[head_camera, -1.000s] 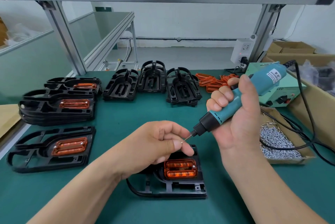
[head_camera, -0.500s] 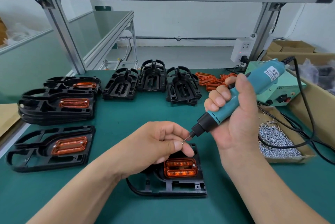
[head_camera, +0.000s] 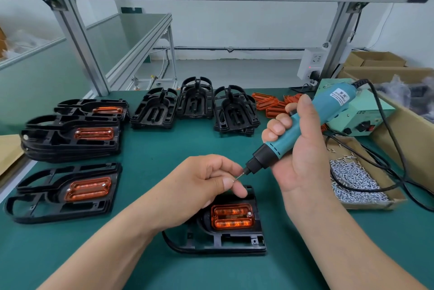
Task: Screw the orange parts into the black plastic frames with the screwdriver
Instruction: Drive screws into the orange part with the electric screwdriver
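A black plastic frame [head_camera: 225, 244] lies on the green mat in front of me, with an orange part [head_camera: 232, 216] seated in it and one screw showing at the part's right end. My right hand [head_camera: 303, 160] grips a teal electric screwdriver [head_camera: 303, 126], its bit slanting down to the left. My left hand [head_camera: 204, 186] hovers over the frame's top edge and pinches a small screw at the bit's tip between thumb and forefinger. The frame's left part is hidden under that hand.
Frames with orange parts fitted lie at the left [head_camera: 63, 192] and in a stack [head_camera: 70, 134]. Bare black frames [head_camera: 195, 102] stand at the back, loose orange parts [head_camera: 270, 103] beside them. A cardboard tray of screws [head_camera: 357, 179], the screwdriver's power box [head_camera: 361, 116] and its cable sit at the right.
The screwdriver has dropped slightly and its bit tip has come down to the screw pinched in my left hand. The frame has not moved.
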Available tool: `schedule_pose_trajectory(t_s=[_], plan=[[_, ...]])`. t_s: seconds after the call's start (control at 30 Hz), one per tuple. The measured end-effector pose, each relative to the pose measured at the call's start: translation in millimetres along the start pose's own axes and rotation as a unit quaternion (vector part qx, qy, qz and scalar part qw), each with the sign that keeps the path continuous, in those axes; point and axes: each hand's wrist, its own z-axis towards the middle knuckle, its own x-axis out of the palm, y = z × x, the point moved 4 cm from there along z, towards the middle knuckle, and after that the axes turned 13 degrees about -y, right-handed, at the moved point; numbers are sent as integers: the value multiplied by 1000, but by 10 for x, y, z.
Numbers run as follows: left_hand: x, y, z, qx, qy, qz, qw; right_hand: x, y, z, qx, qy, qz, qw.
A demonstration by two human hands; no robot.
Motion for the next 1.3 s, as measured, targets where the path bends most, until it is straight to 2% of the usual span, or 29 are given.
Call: schedule_pose_trajectory(t_s=[0.17,0.33,0.57,0.8,1.13,1.3], plan=[[-26,-47,-10,4,4,-22,1000,45,39,-57,-21,56,25,998],[-14,-57,-13,-1,9,-50,999,76,69,-101,-36,73,32,996],[19,-25,4,2,-28,-55,998,66,55,-110,-55,42,25,997],[29,7,-4,66,-93,43,993,11,-8,-53,-51,-43,4,998],[35,-25,-16,51,-88,65,993,15,-34,-76,-47,-31,-4,998],[27,-54,-18,36,-64,34,997,17,-37,-73,-36,-22,4,999]])
